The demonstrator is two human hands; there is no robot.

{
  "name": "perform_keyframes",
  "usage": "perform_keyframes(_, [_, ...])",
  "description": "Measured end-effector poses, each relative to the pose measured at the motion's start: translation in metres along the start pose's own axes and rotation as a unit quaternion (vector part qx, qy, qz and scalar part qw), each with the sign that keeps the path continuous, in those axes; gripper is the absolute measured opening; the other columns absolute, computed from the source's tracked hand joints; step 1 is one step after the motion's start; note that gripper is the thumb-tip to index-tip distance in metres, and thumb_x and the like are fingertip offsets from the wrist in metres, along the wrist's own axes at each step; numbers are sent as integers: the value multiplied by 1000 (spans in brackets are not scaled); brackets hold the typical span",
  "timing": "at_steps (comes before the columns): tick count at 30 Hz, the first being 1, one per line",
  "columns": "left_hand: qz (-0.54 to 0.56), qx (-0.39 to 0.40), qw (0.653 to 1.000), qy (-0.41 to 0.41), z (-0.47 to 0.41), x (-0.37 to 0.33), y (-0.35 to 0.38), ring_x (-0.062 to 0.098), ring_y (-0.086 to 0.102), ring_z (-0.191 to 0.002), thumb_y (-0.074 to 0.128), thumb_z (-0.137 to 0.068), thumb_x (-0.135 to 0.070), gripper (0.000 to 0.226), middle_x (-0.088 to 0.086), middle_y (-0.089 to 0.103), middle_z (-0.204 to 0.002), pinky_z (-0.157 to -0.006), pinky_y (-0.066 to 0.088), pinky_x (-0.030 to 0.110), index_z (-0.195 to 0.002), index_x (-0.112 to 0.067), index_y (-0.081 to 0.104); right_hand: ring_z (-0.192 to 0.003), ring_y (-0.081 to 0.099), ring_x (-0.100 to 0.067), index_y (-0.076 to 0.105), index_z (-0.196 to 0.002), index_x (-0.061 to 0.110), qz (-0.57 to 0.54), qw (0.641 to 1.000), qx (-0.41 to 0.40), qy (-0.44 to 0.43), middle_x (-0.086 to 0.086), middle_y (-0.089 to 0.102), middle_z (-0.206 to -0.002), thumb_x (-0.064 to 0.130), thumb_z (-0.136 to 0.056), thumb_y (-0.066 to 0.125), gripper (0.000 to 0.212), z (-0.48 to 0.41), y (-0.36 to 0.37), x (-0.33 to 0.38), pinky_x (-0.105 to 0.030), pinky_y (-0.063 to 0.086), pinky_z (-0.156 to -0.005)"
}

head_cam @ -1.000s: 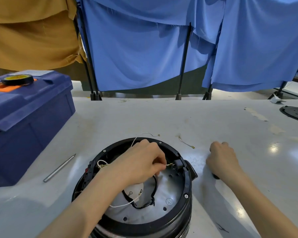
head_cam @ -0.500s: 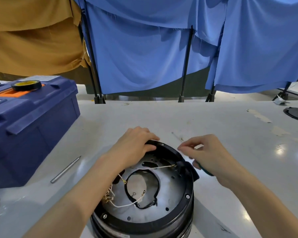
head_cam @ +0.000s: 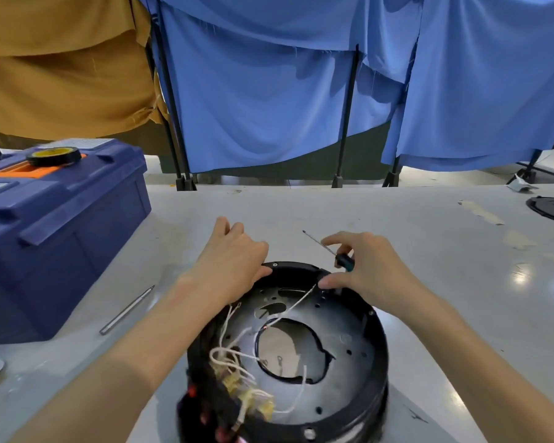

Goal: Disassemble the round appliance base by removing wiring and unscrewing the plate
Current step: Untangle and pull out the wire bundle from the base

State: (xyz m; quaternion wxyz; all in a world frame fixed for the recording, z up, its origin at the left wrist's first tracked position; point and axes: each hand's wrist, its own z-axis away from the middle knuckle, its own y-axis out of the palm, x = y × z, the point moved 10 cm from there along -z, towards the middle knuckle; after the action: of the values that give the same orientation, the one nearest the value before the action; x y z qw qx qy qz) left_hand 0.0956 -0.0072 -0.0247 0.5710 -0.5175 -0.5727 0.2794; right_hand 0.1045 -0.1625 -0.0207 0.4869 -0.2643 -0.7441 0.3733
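Centrally, round black base (head_cam: 380,356), perforated plate (head_cam: 339,318)

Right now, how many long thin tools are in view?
2. A screwdriver in the right hand, just beyond the far rim of the round base; a metal rod lying on the table beside the blue toolbox. More may be hidden inside it.

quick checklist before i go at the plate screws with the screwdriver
1. Tool in hand: ok. The right hand holds the screwdriver; its tip points away over the table, on no screw.
2. Base steadied: ok. The left hand rests on the far rim of the round base.
3. Wiring cleared: not ok. A white wire crosses the plate; the wire bundle lies at its near left.
4. Screws reachable: ok. A rim screw shows uncovered.
5. Tip fits screw heads: cannot tell.
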Motion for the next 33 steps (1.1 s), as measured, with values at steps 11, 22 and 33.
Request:
perform_keyframes(11, [173,129,975,-58,10,19,15,21,53,-107,62,-82,-57,39,-5,63,-105,-101,27,39,-111,-32,60,-73,52,-10,69,-113,26,54,995,69,-44,8,58,-82,23,-70,85,46,-9,11,8,-21,38,-66])
perform_keyframes(22, [249,-11,966,-72,11,19,14,29,59,-105,55,-94,-27,29,7,66,-112,-88,48,40,-122,-27,62,-62,48,2,68,-108,26,89,994,49,-46,12,59,-76,27,-74,80,36,11,-6,14,-7,36,-55])
perform_keyframes(33, [395,10,910,-127,36,30,25,18,61,-91,74,-73,-23,49,-7,68,-82,-87,51,36,-119,-37,64,-67,57,3,75,-87,25,72,989,95,-88,19,64,-69,18,-77,77,12,19,8,29,-8,42,-62])
